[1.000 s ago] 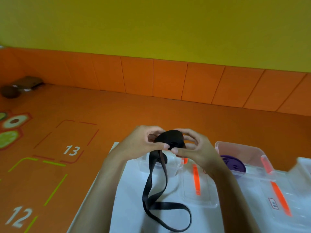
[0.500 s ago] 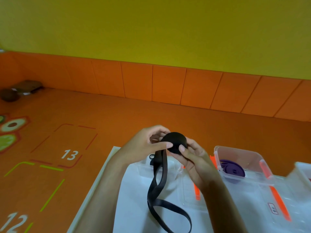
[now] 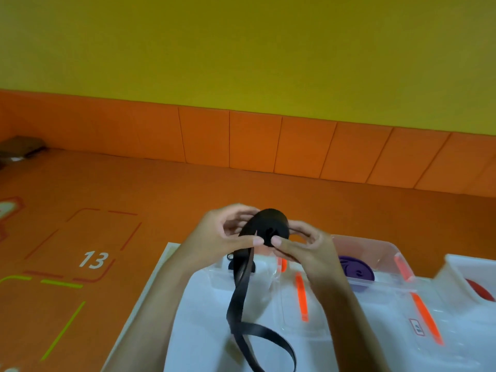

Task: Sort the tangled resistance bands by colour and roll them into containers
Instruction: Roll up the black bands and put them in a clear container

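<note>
Winding on: both hands' grip, left hand (image 3: 222, 237) and right hand (image 3: 303, 245), pinches the black band (image 3: 271, 228); its coil has fattened and the tail shortened, so rolling nears done.

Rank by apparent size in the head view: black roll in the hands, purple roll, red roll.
1. black roll, though it is nearest the camera, so this is unsure.
2. purple roll.
3. red roll, partly hidden by its container wall; true size unclear.
</note>
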Tool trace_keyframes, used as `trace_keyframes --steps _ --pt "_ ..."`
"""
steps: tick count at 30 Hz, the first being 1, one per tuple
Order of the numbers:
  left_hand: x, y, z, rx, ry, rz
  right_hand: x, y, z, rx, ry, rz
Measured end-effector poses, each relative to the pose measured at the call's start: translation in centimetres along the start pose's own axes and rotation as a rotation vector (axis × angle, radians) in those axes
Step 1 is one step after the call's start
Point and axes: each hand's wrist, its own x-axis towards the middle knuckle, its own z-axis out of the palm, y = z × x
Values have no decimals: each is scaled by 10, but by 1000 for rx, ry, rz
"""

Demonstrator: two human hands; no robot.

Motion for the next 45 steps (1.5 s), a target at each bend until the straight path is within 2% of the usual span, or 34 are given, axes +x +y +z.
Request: trace_keyframes --steps 3,8,11,14,17,18,21,23,28,31,34,36,41,45 --pt "-4 -5 0 -80 -11 -33 -4 9 7 123 -47 92" --pt "-5 -12 -4 60 -151 -78 0 2 -2 -247 -222 158" --pt "-5 -16 2 72 -137 -52 6 -3 -6 -201 -182 118" --pt "-6 -17 8 -68 -3 -23 7 4 -3 39 -134 144" --pt "-6 -17 8 -131 68 0 4 13 3 242 -171 167" --pt "-6 -16 6 -109 62 2 3 13 4 228 -190 169" --pt "-6 -15 -3 10 -9 -33 8 6 2 -76 -198 130" --pt "-3 -12 -5 75 -26 -51 14 2 -2 -162 -173 92" --pt "5 -3 -5 100 8 -29 20 3 -3 26 -111 53" --pt "6 -2 -9 134 -42 -39 19 9 -3 102 -155 130" --pt "8 0 -5 204 -99 -33 22 5 -3 49 -206 177" --pt "11 -1 -2 203 -83 -24 26 -2 -4 -5 -153 160" --pt "16 -7 1 104 16 -24 30 -16 -11 0 -67 115" --pt "19 -9 3 15 20 -2 32 -22 -11 55 -57 85"
